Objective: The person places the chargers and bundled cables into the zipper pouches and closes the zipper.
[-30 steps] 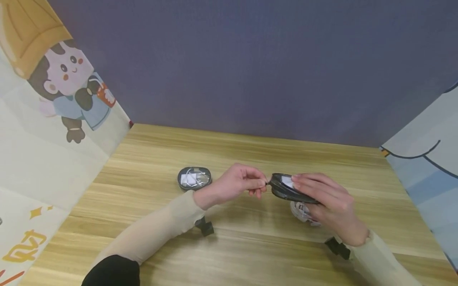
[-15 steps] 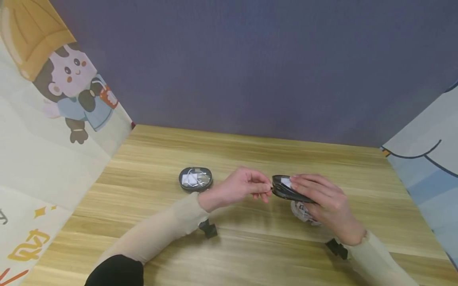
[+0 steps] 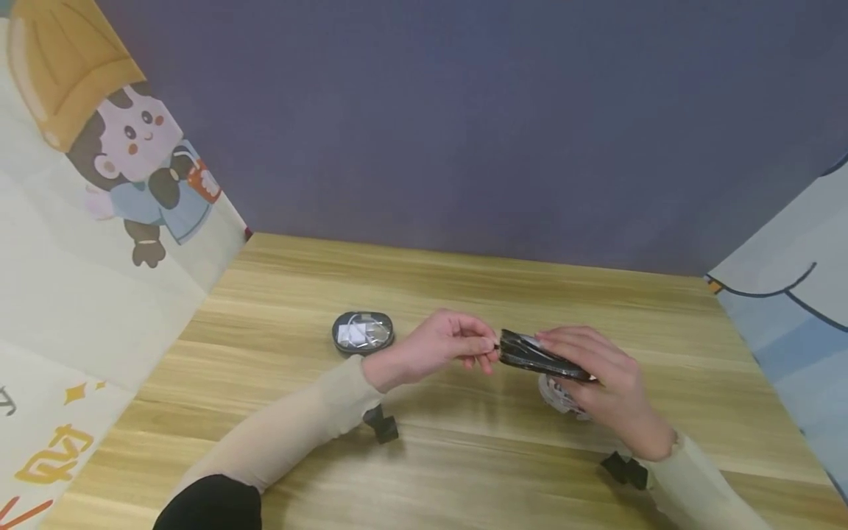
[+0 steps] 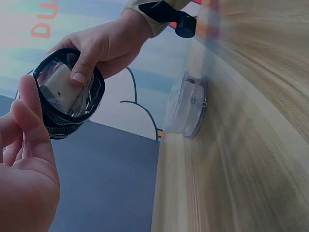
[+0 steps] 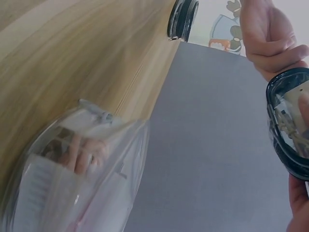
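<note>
My right hand (image 3: 606, 379) grips a small oval zip pouch (image 3: 530, 355) with black sides and a clear face, holding it tilted above the table. Through its clear side, the left wrist view shows a white charger (image 4: 62, 88) and a bundled cable inside, with the right thumb resting over them. The thumb and fingertips of my left hand (image 3: 440, 350) pinch the small dark zipper pull at the pouch's left end. Beneath the right hand, a round clear pouch (image 5: 82, 179) with a zipper stands on the table, partly hidden in the head view.
A second black-edged clear pouch (image 3: 363, 333), holding a white item and a cable, lies on the wooden table (image 3: 464, 471) left of my left hand. A dark grey panel (image 3: 464, 132) rises behind the table. Printed panels stand at both sides.
The held pouch has tipped so that its dark side shows more and its clear face less. My left hand moved slightly right towards the pouch, then back left, still pinching the zipper pull.
</note>
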Demonstrator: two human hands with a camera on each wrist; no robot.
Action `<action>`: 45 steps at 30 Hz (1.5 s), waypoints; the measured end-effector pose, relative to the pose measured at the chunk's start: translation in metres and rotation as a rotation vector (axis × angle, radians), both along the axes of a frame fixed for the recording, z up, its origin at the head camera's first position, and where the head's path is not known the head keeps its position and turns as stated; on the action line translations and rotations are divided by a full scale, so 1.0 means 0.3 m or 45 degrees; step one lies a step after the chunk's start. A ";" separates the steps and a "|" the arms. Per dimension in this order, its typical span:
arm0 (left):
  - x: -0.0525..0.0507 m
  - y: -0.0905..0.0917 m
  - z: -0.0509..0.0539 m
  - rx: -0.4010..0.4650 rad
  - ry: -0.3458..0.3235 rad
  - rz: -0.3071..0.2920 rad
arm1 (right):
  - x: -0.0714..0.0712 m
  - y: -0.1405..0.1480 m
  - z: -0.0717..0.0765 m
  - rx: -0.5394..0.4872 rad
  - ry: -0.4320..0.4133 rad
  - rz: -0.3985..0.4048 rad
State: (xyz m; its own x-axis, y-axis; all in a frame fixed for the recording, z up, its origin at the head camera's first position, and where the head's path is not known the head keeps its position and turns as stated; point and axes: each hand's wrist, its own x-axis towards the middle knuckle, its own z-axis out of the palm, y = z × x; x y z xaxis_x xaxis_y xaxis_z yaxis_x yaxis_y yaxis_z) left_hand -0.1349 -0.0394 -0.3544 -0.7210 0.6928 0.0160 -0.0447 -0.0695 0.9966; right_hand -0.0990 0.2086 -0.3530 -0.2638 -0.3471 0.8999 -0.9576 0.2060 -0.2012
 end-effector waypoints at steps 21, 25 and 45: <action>0.012 0.003 0.019 -0.134 0.071 0.067 | 0.034 0.026 -0.004 -0.172 -0.200 0.076; 0.012 0.009 0.030 -0.239 0.142 0.066 | 0.033 0.020 -0.003 -0.193 -0.175 0.109; 0.002 -0.003 0.044 -0.285 0.223 0.015 | 0.039 0.004 0.024 -0.073 -0.125 -0.004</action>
State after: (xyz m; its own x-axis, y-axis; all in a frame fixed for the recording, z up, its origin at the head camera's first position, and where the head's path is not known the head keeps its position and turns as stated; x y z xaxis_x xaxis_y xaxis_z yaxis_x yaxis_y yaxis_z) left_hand -0.1341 -0.0404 -0.3412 -0.7286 0.6848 -0.0115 0.1291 0.1537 0.9796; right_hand -0.0873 0.2096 -0.3458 -0.3527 -0.2946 0.8882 -0.9321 0.1947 -0.3056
